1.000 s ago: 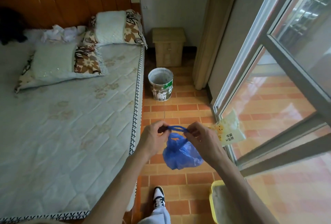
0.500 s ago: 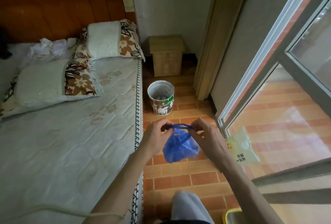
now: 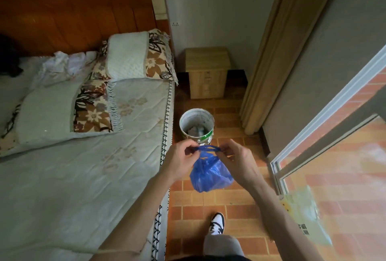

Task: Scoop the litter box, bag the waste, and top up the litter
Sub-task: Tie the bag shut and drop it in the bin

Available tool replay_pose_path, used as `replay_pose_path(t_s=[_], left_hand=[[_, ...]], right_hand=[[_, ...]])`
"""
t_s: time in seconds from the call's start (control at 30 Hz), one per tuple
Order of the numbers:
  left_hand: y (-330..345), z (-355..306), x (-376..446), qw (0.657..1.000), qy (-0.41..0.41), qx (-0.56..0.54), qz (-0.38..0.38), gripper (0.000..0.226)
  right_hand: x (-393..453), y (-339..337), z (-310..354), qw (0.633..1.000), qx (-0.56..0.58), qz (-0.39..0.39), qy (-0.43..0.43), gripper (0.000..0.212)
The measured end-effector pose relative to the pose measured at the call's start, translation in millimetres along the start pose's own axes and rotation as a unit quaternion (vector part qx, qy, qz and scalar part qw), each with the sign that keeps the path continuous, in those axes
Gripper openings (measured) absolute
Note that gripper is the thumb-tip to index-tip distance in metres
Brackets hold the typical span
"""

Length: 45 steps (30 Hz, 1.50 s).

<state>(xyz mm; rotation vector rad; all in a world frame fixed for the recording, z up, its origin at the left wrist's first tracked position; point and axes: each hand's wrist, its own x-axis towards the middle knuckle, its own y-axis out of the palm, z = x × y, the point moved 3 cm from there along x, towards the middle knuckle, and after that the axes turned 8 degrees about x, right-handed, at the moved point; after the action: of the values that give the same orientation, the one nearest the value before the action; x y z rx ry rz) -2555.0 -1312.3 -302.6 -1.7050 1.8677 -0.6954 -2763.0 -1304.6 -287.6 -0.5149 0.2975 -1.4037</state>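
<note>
Blue bag point(image 3: 211, 174): it hangs in the air just in front of the bucket point(image 3: 197, 127), full and round at the bottom, so I think the waste is inside
Bag handles point(image 3: 207, 148): I pull them out flat between my two hands, on the near side of the bucket, to tie the top so nothing falls out
Left hand point(image 3: 181, 161): my fingers are curled in and pinch the left end of the handles
Right hand point(image 3: 237, 159): my fingers are curled in and pinch the right end
Bucket: it stands on the floor beside the bed point(image 3: 83, 166), with rubbish in it, so I guess the bag goes there
Litter box: I cannot see it
</note>
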Motion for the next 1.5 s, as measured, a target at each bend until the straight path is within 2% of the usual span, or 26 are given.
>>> replay_pose_path(t_s=[0.13,0.4,0.67,0.9,1.1,1.33,1.5], left_hand=[[6.1,0.8,58.4,0.998,-0.036,-0.047,-0.028,0.012],[2.0,11.9,157.9,0.997,-0.053,-0.038,-0.034,0.014],[-3.6,47.9,260.9,0.998,-0.044,0.005,-0.047,0.013],[2.2,97.4,349.9,0.999,-0.041,-0.018,-0.012,0.014],[22.9,157.9,408.1,0.997,-0.071,-0.017,-0.013,0.016],[60.9,235.4,461.5,0.994,-0.108,-0.003,0.001,0.011],[105.1,294.7,485.6,0.995,-0.100,0.005,-0.001,0.013]], right_hand=[[60.2,-7.1,-16.7,0.999,0.040,0.010,0.011,0.010],[166.7,-7.9,-41.7,0.998,0.042,0.041,0.024,0.008],[272.0,8.3,-68.4,0.998,-0.021,0.041,0.033,0.008],[350.6,45.8,-109.9,0.997,-0.023,0.027,0.062,0.010],[407.5,89.6,-153.6,0.994,-0.017,0.042,0.097,0.009],[463.3,149.8,-229.4,0.989,-0.083,0.097,0.076,0.005],[483.7,196.8,-296.6,0.991,-0.046,0.096,0.086,0.008]])
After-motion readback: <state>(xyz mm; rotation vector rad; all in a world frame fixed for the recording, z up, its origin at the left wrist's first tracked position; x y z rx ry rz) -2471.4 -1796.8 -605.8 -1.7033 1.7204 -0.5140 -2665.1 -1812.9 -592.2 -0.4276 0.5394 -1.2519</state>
